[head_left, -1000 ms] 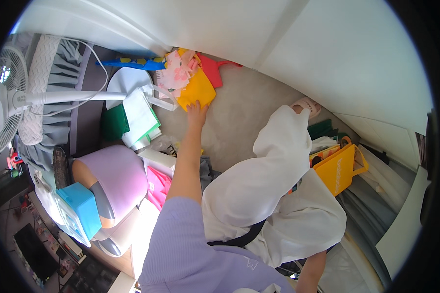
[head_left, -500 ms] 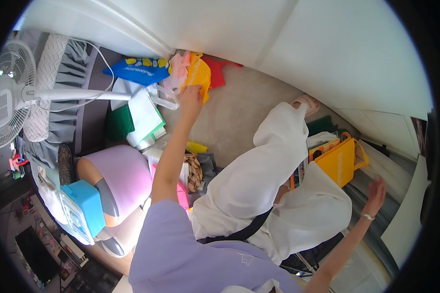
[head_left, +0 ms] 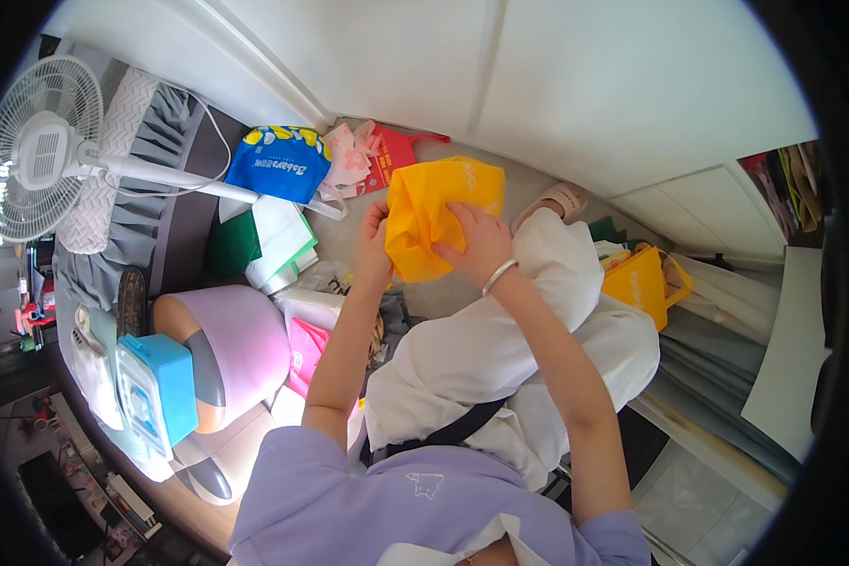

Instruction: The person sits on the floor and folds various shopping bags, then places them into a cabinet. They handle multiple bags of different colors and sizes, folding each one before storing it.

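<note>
A soft yellow bag point(head_left: 419, 196), creased in the middle, is up in front of my knees between both hands. My left hand point(head_left: 375, 247) grips its left edge, fingers closed and partly hidden by the cloth. My right hand point(head_left: 479, 238), with a pale bracelet on the wrist, presses and pinches the bag's front from the right. Behind the bag, on the floor by the white wall, lie a red bag point(head_left: 391, 158), a pink patterned bag point(head_left: 347, 156) and a blue bag point(head_left: 281, 170) with a yellow pattern.
Left of me are a white standing fan point(head_left: 52, 146), green and white folders point(head_left: 278, 231), a lilac-covered stool point(head_left: 241, 335) and a light-blue box point(head_left: 168, 387). Another yellow bag point(head_left: 638, 288) stands right of my knees. A white cabinet point(head_left: 623, 85) runs along the far side.
My left hand has lifted the yellow bag off the pile and brought it nearer. My right hand has come across from the far right onto the bag.
</note>
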### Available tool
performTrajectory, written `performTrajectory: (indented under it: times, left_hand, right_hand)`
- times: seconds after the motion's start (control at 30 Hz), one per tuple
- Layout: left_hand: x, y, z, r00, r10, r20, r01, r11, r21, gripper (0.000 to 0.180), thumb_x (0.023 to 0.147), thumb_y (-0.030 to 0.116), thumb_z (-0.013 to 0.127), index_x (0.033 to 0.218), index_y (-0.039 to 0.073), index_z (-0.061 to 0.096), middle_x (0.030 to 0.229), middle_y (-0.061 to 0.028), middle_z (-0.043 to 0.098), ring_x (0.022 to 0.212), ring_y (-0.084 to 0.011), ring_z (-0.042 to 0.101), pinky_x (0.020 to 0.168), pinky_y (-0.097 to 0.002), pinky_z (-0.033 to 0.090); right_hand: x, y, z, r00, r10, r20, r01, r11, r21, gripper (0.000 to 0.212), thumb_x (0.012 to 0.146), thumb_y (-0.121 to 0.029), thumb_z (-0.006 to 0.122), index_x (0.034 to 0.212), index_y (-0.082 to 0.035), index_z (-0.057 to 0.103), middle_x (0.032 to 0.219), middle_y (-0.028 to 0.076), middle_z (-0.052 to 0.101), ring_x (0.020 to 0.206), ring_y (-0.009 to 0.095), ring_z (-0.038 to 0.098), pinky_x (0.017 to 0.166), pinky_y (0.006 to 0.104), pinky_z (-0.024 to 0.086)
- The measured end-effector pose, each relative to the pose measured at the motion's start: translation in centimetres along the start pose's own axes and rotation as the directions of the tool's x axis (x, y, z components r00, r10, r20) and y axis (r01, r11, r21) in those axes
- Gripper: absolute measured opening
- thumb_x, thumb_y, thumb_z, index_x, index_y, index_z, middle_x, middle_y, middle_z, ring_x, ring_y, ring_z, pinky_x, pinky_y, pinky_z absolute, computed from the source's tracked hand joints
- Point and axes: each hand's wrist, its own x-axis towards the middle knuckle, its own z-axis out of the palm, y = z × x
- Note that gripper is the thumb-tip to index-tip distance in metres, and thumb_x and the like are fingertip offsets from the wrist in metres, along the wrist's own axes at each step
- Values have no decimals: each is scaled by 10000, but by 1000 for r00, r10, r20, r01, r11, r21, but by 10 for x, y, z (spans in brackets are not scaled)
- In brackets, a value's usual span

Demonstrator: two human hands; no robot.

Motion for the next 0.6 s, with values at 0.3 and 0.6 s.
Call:
performTrajectory:
  times: [0.3, 0.6]
  left_hand:
    - [35, 47, -23, 901, -12, 434, -294, 718, 630, 146, 758, 64, 397, 887, 21, 449, 733, -17, 474, 676, -74, 440, 613, -190, 366]
    - [59, 76, 31, 896, 3, 444, -300, 739, 602, 249, 790, 123, 415, 1018, 25, 424, 853, -49, 507, 801, -108, 461, 719, -201, 357]
  right_hand:
    - [-13, 62, -16, 925, 377, 43, -344, 786, 513, 139, 719, -115, 461, 830, -34, 483, 721, 58, 536, 636, 182, 506, 600, 251, 404]
    - [-21, 79, -43, 605, 780, 160, -212, -37, 977, 122, 784, -124, 378, 835, -55, 465, 720, 20, 506, 650, 108, 485, 590, 202, 402]
